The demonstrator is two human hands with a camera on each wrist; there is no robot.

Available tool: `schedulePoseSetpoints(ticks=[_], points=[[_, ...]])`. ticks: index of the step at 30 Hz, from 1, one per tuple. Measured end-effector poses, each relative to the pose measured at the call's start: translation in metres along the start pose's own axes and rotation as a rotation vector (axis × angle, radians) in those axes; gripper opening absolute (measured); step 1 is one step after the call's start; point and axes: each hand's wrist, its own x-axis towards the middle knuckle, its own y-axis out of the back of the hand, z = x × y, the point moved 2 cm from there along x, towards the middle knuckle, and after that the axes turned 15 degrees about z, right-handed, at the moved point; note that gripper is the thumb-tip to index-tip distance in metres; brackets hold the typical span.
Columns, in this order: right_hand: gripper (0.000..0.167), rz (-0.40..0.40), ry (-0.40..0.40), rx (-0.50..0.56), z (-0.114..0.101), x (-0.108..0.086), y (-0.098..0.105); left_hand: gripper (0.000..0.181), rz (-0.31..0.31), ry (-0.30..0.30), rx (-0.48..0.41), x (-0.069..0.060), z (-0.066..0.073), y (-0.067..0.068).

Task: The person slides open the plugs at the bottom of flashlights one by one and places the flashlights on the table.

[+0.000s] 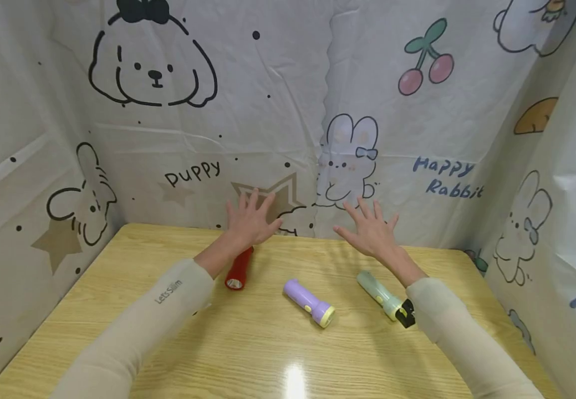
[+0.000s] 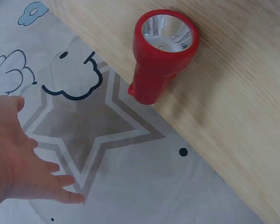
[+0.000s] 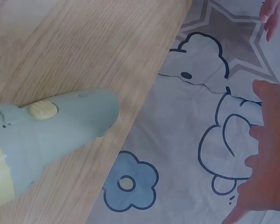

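Observation:
Both hands are held up over the far side of the table with fingers spread, holding nothing. My left hand (image 1: 251, 220) is above a red flashlight (image 1: 238, 271), whose far end it partly hides in the head view. In the left wrist view the red flashlight (image 2: 154, 60) shows its clear lens, apart from the hand (image 2: 25, 158). My right hand (image 1: 371, 230) is beyond a pale green flashlight (image 1: 378, 291). A purple flashlight (image 1: 305, 299) with a yellow rim lies between the arms. The green flashlight (image 3: 70, 126) has a yellow button in the right wrist view.
The flashlights lie on a wooden table (image 1: 248, 349). A printed cloth (image 1: 278, 83) with cartoon animals hangs behind the table and along both sides. A small black object (image 1: 406, 313) sits at the green flashlight's head, near the right sleeve.

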Motion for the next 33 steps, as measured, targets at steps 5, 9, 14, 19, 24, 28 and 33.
schedulePoseSetpoints(ticks=[5,9,14,19,24,28,33], points=[[0.076,-0.001,0.002,0.001,-0.004,0.0,-0.004,0.074,-0.01,0.0,0.041,-0.002,-0.01,-0.004],[0.072,-0.003,-0.009,0.004,-0.007,-0.002,-0.006,0.072,0.0,0.023,0.045,-0.002,-0.018,-0.009],[0.067,-0.025,-0.044,-0.005,-0.01,-0.005,-0.007,0.068,-0.025,0.034,0.008,-0.005,-0.025,-0.011],[0.063,-0.023,-0.064,0.004,-0.013,-0.009,-0.009,0.069,-0.073,0.032,-0.035,-0.009,-0.035,-0.007],[0.06,-0.012,-0.093,0.017,-0.015,-0.014,-0.012,0.067,-0.09,0.051,-0.139,-0.012,-0.044,-0.002],[0.061,-0.052,-0.102,0.006,-0.016,-0.018,-0.016,0.066,-0.098,0.044,-0.182,-0.015,-0.049,-0.003],[0.06,-0.099,-0.121,0.016,-0.019,-0.022,-0.019,0.068,-0.103,0.05,-0.198,-0.018,-0.052,-0.006]])
